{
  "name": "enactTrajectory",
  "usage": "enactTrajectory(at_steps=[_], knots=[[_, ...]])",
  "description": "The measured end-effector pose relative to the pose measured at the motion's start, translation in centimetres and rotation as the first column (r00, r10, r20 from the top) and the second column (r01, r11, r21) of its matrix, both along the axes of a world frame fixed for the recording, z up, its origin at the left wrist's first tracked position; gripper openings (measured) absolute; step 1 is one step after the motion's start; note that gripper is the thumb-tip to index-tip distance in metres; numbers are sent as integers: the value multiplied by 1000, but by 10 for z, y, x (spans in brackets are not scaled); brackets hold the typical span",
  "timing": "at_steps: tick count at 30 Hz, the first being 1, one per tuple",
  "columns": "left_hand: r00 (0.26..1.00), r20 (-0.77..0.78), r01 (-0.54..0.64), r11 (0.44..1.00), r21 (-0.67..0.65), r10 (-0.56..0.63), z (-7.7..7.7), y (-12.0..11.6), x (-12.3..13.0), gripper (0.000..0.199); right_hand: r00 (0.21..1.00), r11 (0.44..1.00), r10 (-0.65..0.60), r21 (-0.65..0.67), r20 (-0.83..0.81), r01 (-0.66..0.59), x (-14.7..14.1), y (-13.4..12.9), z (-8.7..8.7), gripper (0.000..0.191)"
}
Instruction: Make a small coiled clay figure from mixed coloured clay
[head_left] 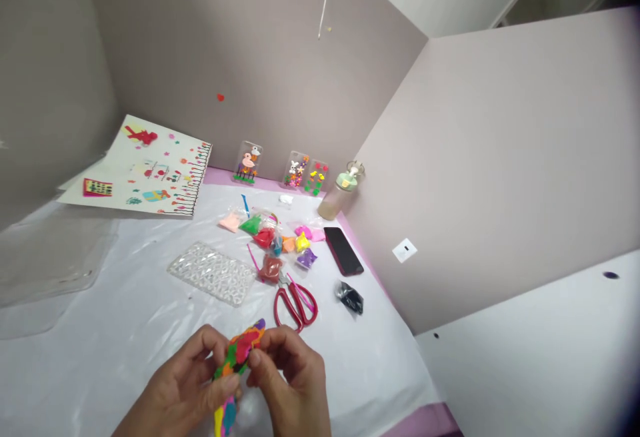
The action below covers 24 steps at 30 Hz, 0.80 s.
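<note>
A long piece of multicoloured clay (pixel 242 352) slants upward at the bottom centre, with red, green, orange, purple, yellow and blue patches. My left hand (pixel 187 380) holds its left side, fingers behind and thumb across the front. My right hand (pixel 295 374) pinches the clay's right edge near the upper end between thumb and index finger. Just beyond the hands lie red-handled scissors (pixel 296 307). Small bags of coloured clay, among them a red one (pixel 264 238) and a brown one (pixel 271 268), lie farther back.
A textured clear plate (pixel 214 273) lies left of the scissors. A phone (pixel 343 251), a black clay bag (pixel 351 298) and a bottle (pixel 339 196) are at the right. A decorated spiral pad (pixel 145 170) and decorated clear cases (pixel 249 162) lean on the back wall.
</note>
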<state>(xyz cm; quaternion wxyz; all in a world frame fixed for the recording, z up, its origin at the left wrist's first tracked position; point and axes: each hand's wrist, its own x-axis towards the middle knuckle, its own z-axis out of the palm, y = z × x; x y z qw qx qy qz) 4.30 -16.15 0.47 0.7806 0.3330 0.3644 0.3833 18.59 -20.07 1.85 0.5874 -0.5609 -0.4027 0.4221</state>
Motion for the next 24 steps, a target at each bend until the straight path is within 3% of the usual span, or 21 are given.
enactTrajectory(at_steps=[3,6,12,14,17,20,24], knots=[[998,7,65,997,-33,-65,1,5,-5,40,996,997,82,-3,-39,-82,3,3,-2,25],[997,-14,70,997,-34,-71,3,8,-8,41,989,989,147,7,32,-147,2,4,-5,24],[990,-71,124,991,58,-120,-2,11,-15,36,973,993,-73,108,220,50,-8,-3,-3,3],[987,-125,117,987,112,-103,-4,10,-15,37,951,987,-79,157,298,33,-7,-5,-2,9],[974,-221,7,976,216,42,-4,4,-12,34,925,986,-41,163,378,-23,-6,-5,-3,17],[959,-250,-59,956,288,135,-8,-1,-9,29,940,992,-69,127,334,28,-9,-3,-6,18],[963,-267,47,950,308,39,-17,4,-12,31,968,993,-76,105,240,52,-16,-2,-12,12]])
